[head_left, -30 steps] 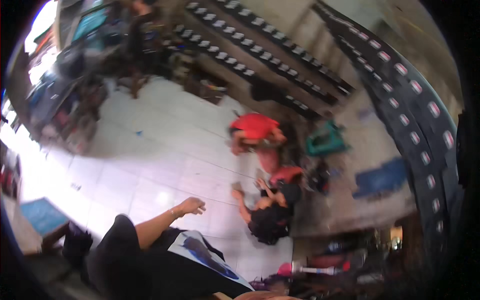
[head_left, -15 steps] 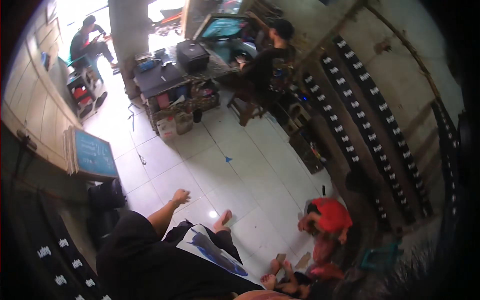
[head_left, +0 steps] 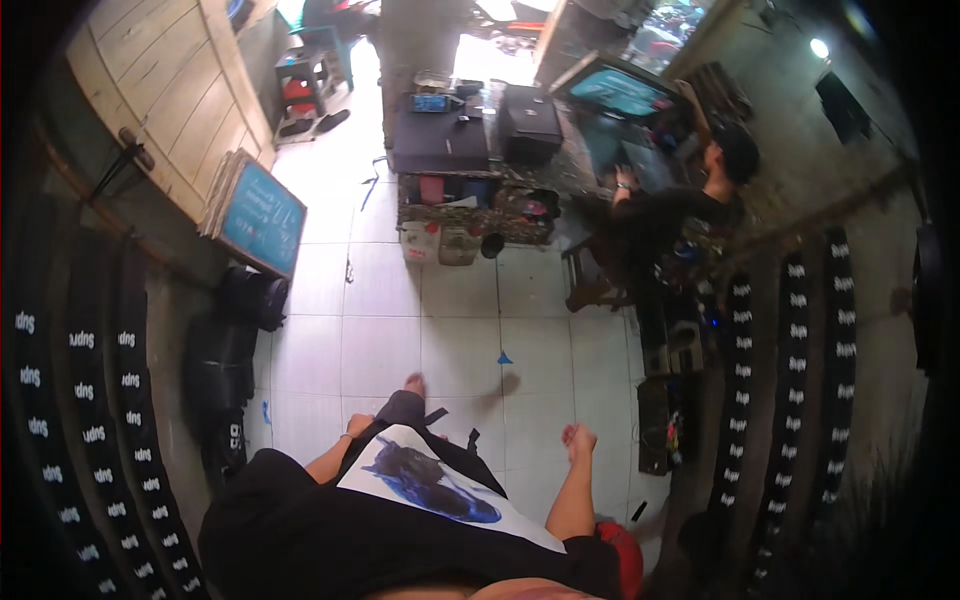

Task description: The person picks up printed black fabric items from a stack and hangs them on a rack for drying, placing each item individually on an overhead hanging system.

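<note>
- The white tiled floor [head_left: 380, 350] fills the middle of the room, its joints forming a grid.
- Black strips with repeated white lettering hang along both sides: 3 on the left [head_left: 90, 435] and 3 on the right [head_left: 790, 370].
- The wearer's black shirt [head_left: 300, 530] spreads across the lower middle. Its white panel [head_left: 410, 436], printed with a blue and black picture, lies between the 2 forearms, slanting down to the right.
- A mottled desk [head_left: 575, 175] stands at the far side of the floor.
- A pale wooden door [head_left: 165, 80] leans in at the upper left.
- A co-worker [head_left: 660, 220] in dark clothing and a cap sits at the desk's right end, 1 hand by the screen's edge, the other low on the desk.
- A blue board [head_left: 258, 218] with pale writing is propped beside the door.
- The lit screen [head_left: 625, 90] faces the co-worker, tilted.
- A black box-shaped machine [head_left: 530, 122] sits on the desk.
- The right hand [head_left: 579, 437] is raised above the floor, fingers loosely curled; whether it grips anything, I cannot tell.
- The left hand [head_left: 362, 424] is just beside the white panel's upper-left edge; its grip cannot be told.
- A blue scrap [head_left: 504, 358] lies on the tiles.
</note>
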Demonstrator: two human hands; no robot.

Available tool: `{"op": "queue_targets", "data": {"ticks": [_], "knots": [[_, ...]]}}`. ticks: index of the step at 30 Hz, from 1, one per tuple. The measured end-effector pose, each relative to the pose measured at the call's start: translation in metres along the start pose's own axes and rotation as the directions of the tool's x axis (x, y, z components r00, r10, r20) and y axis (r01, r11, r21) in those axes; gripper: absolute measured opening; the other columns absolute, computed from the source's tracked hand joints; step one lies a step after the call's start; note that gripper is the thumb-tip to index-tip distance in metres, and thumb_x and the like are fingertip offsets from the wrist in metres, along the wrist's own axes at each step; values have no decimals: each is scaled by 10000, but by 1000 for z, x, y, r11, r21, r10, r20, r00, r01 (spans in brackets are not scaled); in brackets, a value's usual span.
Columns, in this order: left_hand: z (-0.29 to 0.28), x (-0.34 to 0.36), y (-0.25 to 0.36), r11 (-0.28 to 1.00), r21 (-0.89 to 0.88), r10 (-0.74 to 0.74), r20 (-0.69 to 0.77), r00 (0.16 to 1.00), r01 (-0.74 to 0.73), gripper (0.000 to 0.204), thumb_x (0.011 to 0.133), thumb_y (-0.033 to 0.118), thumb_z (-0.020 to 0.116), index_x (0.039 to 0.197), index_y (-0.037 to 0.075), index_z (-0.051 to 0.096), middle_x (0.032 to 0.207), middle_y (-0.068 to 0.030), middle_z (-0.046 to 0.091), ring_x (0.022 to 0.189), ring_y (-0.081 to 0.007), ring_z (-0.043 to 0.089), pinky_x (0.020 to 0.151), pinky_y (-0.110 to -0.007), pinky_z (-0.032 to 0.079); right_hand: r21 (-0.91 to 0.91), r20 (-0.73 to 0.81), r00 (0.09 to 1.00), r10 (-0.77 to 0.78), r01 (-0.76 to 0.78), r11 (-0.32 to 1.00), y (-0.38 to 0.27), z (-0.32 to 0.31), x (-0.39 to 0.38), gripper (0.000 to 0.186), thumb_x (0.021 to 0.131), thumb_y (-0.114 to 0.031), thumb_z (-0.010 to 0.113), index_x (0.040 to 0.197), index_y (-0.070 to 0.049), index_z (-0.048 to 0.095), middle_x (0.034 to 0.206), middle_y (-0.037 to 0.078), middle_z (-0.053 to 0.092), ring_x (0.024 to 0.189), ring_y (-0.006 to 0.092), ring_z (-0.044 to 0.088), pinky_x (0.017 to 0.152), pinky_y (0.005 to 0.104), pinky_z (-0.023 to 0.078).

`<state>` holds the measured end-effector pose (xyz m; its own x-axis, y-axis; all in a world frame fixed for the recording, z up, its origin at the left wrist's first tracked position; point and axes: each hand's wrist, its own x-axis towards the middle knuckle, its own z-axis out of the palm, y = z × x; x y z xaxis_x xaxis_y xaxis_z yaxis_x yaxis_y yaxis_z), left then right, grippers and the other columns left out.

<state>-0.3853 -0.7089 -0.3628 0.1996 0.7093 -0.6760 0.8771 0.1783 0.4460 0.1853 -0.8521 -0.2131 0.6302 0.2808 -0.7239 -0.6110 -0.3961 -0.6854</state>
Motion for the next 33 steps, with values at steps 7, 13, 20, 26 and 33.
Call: {"op": "queue_targets", "data": {"ticks": [7, 13, 20, 26, 33], "knots": [[-24, 48, 63, 898, -373, -225, 62, 972, 231, 245, 772, 188, 462, 773, -27, 580, 683, -127, 623, 512, -210, 574, 438, -353, 442, 34, 384, 915, -121, 117, 993, -163, 226, 36, 202, 853, -153, 535, 987, -5, 508, 909, 121, 574, 782, 231, 566, 674, 339, 479], [-110, 145, 198, 401, -825, -445, 206, 872, 399, 217, 809, 220, 470, 848, 26, 561, 782, -98, 620, 591, -171, 575, 443, -299, 438, -64, 513, 852, 100, -79, 995, -227, 333, 77, 201, 863, -181, 531, 1009, -44, 521, 957, 98, 591, 795, 216, 579, 730, 349, 488], [-262, 216, 313, 320, -947, -196, -64, 978, 2, 287, 863, 273, 502, 1031, 45, 544, 918, -83, 631, 699, -155, 608, 564, -266, 476, 150, 671, 741, -6, -127, 980, -335, 463, 129, 203, 867, -209, 524, 1013, -68, 537, 1112, 69, 578, 962, 202, 540, 830, 346, 442], [-265, 229, 287, 195, -979, -501, -48, 864, 58, 306, 865, 279, 484, 1038, 30, 530, 942, -101, 625, 716, -191, 611, 610, -305, 484, 192, 651, 759, -5, -158, 969, -425, 586, 206, 314, 873, -187, 502, 1129, -12, 456, 1094, 132, 558, 933, 250, 547, 789, 376, 470], [-172, 166, 280, 550, -724, -610, -9, 792, 416, 292, 855, 295, 503, 972, 31, 553, 905, -113, 633, 732, -198, 613, 619, -326, 487, 264, 510, 851, 126, -294, 918, -480, 680, 280, 229, 872, -226, 501, 953, -13, 530, 911, 100, 590, 824, 217, 586, 718, 345, 531]]}}
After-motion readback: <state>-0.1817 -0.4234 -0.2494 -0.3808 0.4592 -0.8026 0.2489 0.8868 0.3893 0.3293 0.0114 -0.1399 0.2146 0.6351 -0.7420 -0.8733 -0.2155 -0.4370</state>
